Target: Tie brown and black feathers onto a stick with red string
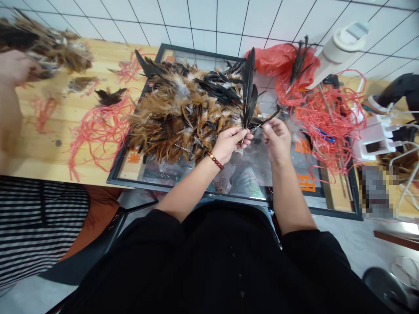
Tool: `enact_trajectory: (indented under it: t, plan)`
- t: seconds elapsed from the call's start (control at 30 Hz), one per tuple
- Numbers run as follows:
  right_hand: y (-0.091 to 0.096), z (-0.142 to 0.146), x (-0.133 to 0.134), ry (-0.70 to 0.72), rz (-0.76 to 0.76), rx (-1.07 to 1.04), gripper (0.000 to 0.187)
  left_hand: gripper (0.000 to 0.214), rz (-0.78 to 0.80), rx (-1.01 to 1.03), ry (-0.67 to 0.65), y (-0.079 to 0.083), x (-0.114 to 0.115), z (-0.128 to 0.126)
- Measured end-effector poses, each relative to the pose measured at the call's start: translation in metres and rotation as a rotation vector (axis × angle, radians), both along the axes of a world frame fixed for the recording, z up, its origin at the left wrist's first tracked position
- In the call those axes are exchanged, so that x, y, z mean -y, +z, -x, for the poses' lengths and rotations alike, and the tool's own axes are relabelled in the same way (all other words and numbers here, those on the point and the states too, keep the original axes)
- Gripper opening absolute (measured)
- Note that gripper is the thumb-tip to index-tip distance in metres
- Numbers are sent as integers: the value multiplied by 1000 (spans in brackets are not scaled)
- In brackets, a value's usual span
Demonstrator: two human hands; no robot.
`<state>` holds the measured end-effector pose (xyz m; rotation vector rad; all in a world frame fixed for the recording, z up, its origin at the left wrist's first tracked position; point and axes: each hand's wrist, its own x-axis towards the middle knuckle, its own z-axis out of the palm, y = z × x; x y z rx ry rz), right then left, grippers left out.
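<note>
My left hand (234, 141), below a beaded bracelet, pinches the quill ends of a few long black feathers (249, 89) that stand upright. Close beside it, my right hand (276, 136) is closed with thumb and forefinger together on a thin dark curved feather (270, 118) that reaches toward the bunch. Left of my hands a big heap of brown and black feathers (183, 113) lies on a black-framed glass panel (183, 183). Whether the curved feather touches the upright ones I cannot tell.
Tangled pink plastic string (330, 122) lies at right, with more string (98, 131) at left. Behind stand a red plastic bag (271, 63) and a white cylindrical container (340, 50). A white power adapter (373, 137) with cables sits far right. Another person's hand (19, 67) handles feathers at far left.
</note>
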<state>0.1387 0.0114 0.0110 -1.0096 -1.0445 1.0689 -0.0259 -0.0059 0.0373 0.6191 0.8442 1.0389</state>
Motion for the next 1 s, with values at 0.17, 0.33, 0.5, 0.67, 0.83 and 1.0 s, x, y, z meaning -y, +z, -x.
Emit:
enact_trajectory:
  t: [0.17,0.33,0.5,0.67,0.83,1.0]
  plan:
    - [3,13,7,34,4,79,37,13,0,10,-35,-1,2,-1]
    - [4,10,9,27,-27,116,40,18,38,-29,-24,-1,3,-3]
    - [0,9,7,-4,-91,269,30,22,25,-34,-105,-1,3,-2]
    - [1,8,8,-10,-144,347,26,16,0,-62,-186,-5,3,-1]
    - [3,10,7,-52,-125,183,29,15,-30,-89,-169,-8,3,-1]
    - [-6,-2,-5,-246,-94,77,32,12,8,-61,-108,-5,3,-3]
